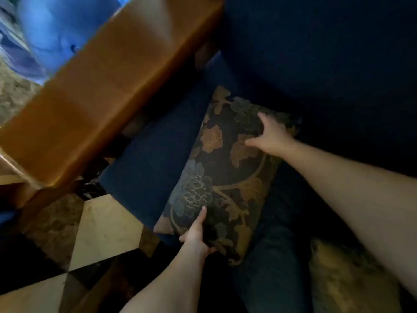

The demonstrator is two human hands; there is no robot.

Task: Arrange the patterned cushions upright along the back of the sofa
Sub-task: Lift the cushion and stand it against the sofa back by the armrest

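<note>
Left hand (196,236) gripping floral cushion's (228,168) near end, right hand (272,136) spread on far end, long axis toward sofa back (327,48).

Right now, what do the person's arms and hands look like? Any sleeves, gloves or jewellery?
Both arms are bare as far up as the view shows: no sleeves reach the forearms. The left hand and the right hand wear no gloves, and no rings, watch or bracelets show at the fingers or wrists. The picture is dim and slightly blurred, so fine details such as nail polish cannot be told.
</note>
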